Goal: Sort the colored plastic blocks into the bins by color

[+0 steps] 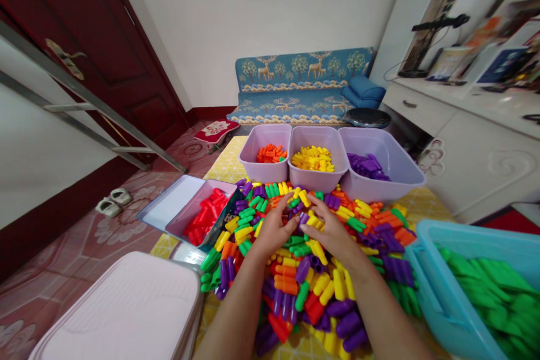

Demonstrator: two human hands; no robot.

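A large mixed pile of plastic tube-shaped toy pieces (pixel 287 284) in purple, green, yellow, orange and red covers the middle of the table. My left hand (pixel 275 229) reaches over the pile, thumb and fingers apart, fingertips by some purple and yellow pieces. Opposite it, my right hand (pixel 331 230) is also open, its fingers stretched around yellow pieces (pixel 314 221). A yellow piece (pixel 304 198) lies between the fingertips of both hands. Neither hand visibly grips anything, though the fingers partly cover the pieces beneath.
Behind the pile stand a bin of orange pieces (pixel 265 172), a bin of yellow pieces (pixel 314 181) and a bin of purple pieces (pixel 379 188). An open box of red pieces (pixel 177 224) lies left; a turquoise tub (pixel 439 298) of green pieces stands right. A pale lid (pixel 122 309) is front left.
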